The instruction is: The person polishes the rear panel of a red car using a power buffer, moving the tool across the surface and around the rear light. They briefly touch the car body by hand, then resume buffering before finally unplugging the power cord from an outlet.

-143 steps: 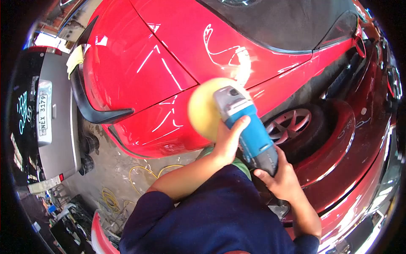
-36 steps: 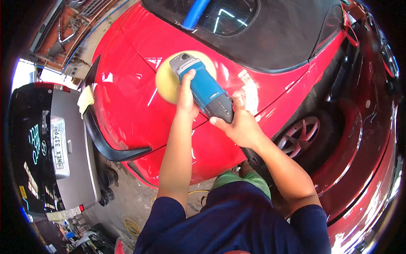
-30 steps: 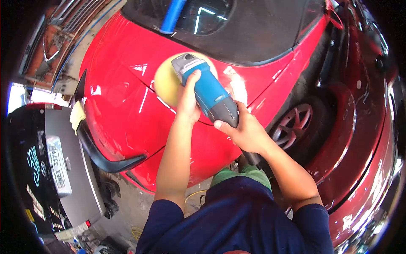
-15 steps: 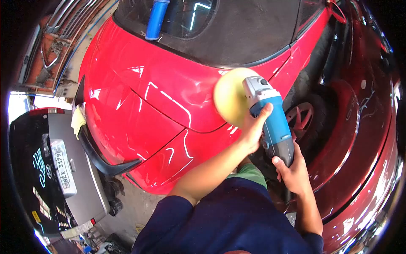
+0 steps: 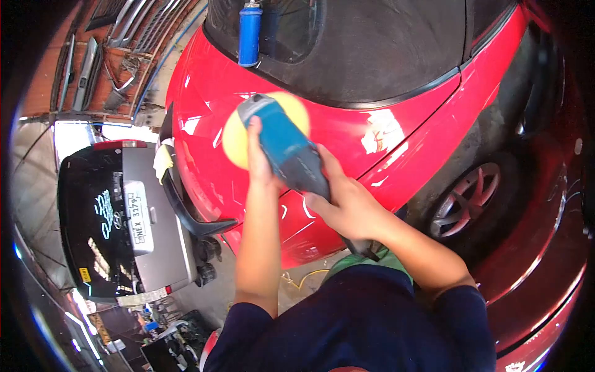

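A blue and black power polisher (image 5: 282,136) is held in both hands over the rear of a glossy red car (image 5: 347,139). Its round yellow pad (image 5: 235,139) lies against the red paint near the panel seam. My left hand (image 5: 259,155) is closed on the polisher's front body, thumb along the blue housing. Around the black rear handle wraps my right hand (image 5: 344,201). The polisher and hands look slightly blurred.
A blue cylinder (image 5: 249,36) rests by the rear window. A yellow cloth (image 5: 163,162) hangs on the black spoiler (image 5: 192,217). A grey vehicle (image 5: 158,248) stands left, a dark red car (image 5: 527,260) right. Yellow cord (image 5: 302,280) lies on the floor.
Both hands have carried the polisher leftward across the red car, from near the right rear side to the middle of the panel. The camera view has shifted too.
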Tool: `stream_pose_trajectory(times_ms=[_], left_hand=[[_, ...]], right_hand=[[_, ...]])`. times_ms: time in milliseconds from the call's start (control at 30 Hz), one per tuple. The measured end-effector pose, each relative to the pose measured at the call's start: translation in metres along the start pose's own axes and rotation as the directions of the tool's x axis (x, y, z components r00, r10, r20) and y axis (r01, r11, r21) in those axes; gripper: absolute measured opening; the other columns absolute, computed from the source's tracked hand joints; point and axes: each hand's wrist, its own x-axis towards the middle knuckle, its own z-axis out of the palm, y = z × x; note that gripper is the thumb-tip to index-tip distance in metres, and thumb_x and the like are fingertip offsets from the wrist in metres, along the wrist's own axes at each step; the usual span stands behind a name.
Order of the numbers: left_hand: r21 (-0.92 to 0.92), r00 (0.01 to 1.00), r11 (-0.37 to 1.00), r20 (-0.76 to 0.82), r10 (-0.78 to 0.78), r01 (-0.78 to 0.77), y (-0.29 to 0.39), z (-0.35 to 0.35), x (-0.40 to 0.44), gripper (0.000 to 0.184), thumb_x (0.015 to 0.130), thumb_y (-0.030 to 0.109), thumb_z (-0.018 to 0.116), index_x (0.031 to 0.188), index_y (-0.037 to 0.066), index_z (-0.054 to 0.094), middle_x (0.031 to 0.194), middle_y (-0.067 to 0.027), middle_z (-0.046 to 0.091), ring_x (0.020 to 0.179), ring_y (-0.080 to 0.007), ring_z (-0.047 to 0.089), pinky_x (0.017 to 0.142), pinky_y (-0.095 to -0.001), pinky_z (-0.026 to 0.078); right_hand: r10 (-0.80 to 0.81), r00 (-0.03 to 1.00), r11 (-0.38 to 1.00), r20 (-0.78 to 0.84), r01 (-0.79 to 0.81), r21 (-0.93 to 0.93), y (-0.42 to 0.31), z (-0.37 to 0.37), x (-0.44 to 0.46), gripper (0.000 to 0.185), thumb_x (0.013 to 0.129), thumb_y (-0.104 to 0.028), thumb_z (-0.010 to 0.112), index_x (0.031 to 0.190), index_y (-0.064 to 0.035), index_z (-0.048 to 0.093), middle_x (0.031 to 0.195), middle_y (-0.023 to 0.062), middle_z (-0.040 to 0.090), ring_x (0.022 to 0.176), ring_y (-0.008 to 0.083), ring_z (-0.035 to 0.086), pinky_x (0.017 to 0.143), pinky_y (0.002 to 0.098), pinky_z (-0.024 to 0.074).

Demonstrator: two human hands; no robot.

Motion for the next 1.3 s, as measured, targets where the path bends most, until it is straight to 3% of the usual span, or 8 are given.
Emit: stream_pose_trajectory(times_ms=[133,433,533,633,700,833,1000,1300], left_hand=[[0.105,0.994,0.989,0.037,0.099,-0.103,0.031,-0.008,0.028,0.070,0.105,0.069,0.069,0.139,0.008,0.069,0.117,-0.0131,0.077,0.102,-0.0295,0.078,0.093,-0.0471,0.066],[0.069,0.998,0.996,-0.042,-0.048,0.051,-0.024,0.028,-0.027,0.080,0.106,0.076,0.061,0.141,0.005,0.065,0.119,-0.0212,0.078,0.101,-0.0351,0.079,0.090,-0.0517,0.068],[0.065,0.996,0.995,0.021,-0.081,0.080,-0.060,0.056,-0.070,0.077,0.110,0.074,0.055,0.143,0.004,0.065,0.119,-0.0170,0.078,0.103,-0.0310,0.079,0.095,-0.0479,0.066],[-0.004,0.979,0.993,0.168,-0.116,0.118,-0.098,0.082,-0.100,0.075,0.112,0.072,0.054,0.146,0.005,0.062,0.121,-0.0126,0.075,0.107,-0.0258,0.077,0.097,-0.0442,0.065],[-0.121,0.952,0.977,0.276,-0.134,0.173,-0.123,0.100,-0.110,0.061,0.111,0.054,0.069,0.142,0.002,0.061,0.116,-0.0119,0.074,0.097,-0.0224,0.077,0.086,-0.0410,0.067],[-0.139,0.962,0.977,0.244,-0.122,0.160,-0.162,0.129,-0.124,0.064,0.105,0.043,0.084,0.144,0.001,0.056,0.125,-0.0101,0.069,0.108,-0.0190,0.071,0.091,-0.0401,0.063],[-0.164,0.967,0.968,0.204,-0.154,0.189,-0.169,0.147,-0.139,0.073,0.103,0.040,0.088,0.147,0.002,0.044,0.138,-0.0146,0.062,0.124,-0.0210,0.063,0.107,-0.0428,0.056],[-0.247,0.973,0.962,0.226,-0.056,0.113,-0.143,0.055,-0.122,0.064,0.105,0.036,0.083,0.149,0.001,0.052,0.130,-0.0120,0.068,0.108,-0.0194,0.071,0.090,-0.0401,0.064]], right_hand=[[-0.019,1.000,0.998,-0.009,0.019,0.053,0.008,0.014,0.048,0.102,0.106,-0.036,0.073,0.180,0.0011,0.013,0.121,0.0344,0.074,0.100,0.0418,0.079,0.096,0.0479,0.0595],[0.098,0.995,0.978,-0.019,-0.093,0.185,0.020,-0.024,-0.042,0.107,0.101,-0.031,0.084,0.180,-0.0026,0.018,0.116,0.0288,0.075,0.103,0.0344,0.078,0.095,0.0446,0.0586],[0.310,0.949,0.946,0.055,-0.313,0.080,0.005,-0.059,-0.097,0.110,0.099,-0.040,0.084,0.175,0.0083,0.021,0.116,0.0352,0.076,0.107,0.0469,0.080,0.095,0.0500,0.0616],[0.216,0.954,0.975,-0.209,-0.201,0.095,0.037,-0.053,-0.148,0.109,0.097,-0.043,0.087,0.172,0.0095,0.030,0.112,0.0317,0.078,0.104,0.0377,0.081,0.095,0.0462,0.0619],[0.297,0.909,0.954,-0.293,-0.273,0.122,0.038,-0.062,-0.171,0.092,0.093,-0.046,0.092,0.155,0.0107,0.056,0.110,0.0263,0.080,0.102,0.0291,0.081,0.094,0.0442,0.0619],[0.523,0.802,0.848,-0.289,-0.524,0.079,0.020,-0.091,-0.199,0.063,0.089,-0.049,0.096,0.113,0.0072,0.082,0.083,0.0153,0.079,0.079,0.0211,0.077,0.078,0.0426,0.0620],[0.517,0.799,0.836,-0.307,-0.548,-0.019,0.026,-0.081,-0.214,0.068,0.087,-0.052,0.098,0.116,0.0066,0.080,0.091,0.0189,0.081,0.084,0.0257,0.079,0.083,0.0434,0.0617],[0.457,0.843,0.842,-0.283,-0.513,-0.169,0.013,-0.006,-0.172,0.052,0.083,-0.023,0.091,0.119,0.0097,0.074,0.101,0.0345,0.079,0.105,0.0455,0.082,0.094,0.0510,0.0625]])
